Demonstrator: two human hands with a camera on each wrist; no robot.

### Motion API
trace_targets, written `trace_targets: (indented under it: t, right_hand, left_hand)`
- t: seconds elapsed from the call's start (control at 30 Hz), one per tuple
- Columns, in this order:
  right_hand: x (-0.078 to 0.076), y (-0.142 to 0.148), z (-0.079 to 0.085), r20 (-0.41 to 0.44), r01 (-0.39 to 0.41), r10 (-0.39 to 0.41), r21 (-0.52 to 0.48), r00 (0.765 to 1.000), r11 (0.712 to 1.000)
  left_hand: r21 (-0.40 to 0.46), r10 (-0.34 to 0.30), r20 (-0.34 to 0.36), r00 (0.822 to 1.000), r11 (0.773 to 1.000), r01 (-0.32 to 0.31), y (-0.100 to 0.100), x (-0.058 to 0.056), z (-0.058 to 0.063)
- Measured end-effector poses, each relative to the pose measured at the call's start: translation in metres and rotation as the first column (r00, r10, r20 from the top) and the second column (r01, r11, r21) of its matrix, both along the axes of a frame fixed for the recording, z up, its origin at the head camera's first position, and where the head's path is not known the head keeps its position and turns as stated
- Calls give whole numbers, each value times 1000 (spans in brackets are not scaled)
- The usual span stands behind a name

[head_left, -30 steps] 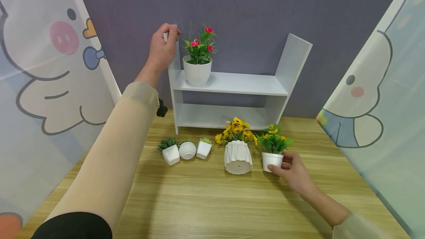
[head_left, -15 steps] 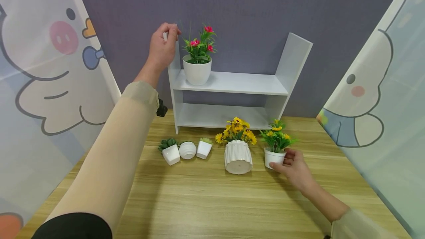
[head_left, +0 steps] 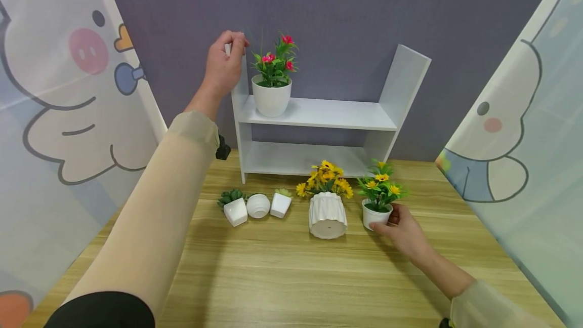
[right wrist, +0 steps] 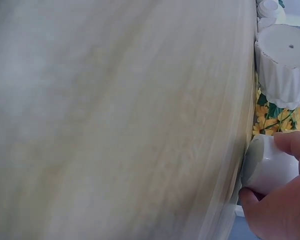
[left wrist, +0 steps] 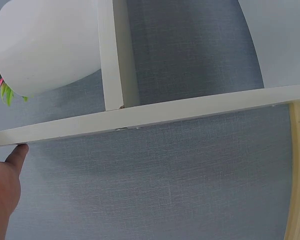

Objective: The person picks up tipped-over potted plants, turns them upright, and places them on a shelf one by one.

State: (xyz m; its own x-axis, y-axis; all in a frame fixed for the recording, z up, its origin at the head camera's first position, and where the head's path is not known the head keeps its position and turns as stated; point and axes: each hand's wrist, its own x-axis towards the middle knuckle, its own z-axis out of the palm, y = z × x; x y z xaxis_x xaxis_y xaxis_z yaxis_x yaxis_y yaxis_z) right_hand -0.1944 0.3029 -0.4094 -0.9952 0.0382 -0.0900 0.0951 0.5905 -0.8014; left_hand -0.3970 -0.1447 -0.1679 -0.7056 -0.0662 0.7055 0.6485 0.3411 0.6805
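Right hand: thumb and fingers grasp a small, smooth, round white pot of yellow flowers and green leaves, located at the right end of the row; whether its base touches the wood-grained tabletop cannot be told. Left hand: fingers clasp the upper end of the left side panel of a white two-tier shelf. A round white pot with pink-red flowers stands upright on the upper tier. Just left of the grasped pot, a ribbed white pot with yellow daisy-like flowers lies tipped.
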Motion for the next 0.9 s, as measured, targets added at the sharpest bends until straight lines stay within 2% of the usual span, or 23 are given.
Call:
trace_targets:
  t: [0.23, 0.37, 0.6, 0.9]
  right_hand:
    - [-7, -5, -3, -23, -25, 25, 7, 999, 1000]
    - [-12, -8, -7, -77, -59, 58, -7, 995, 998]
    - [-17, -11, -11, -156, -54, 61, 51, 986, 997]
    - [-18, -14, -7, -117, -57, 60, 28, 991, 998]
  left_hand:
    - [-12, 8, 4, 1000, 1000, -8, -1, 0, 0]
    - [-12, 5, 6, 1000, 1000, -5, -1, 0, 0]
    - [-15, -10, -4, 1000, 1000, 10, 0, -1, 0]
    - [-30, 7, 17, 1000, 1000, -6, -2, 0, -1]
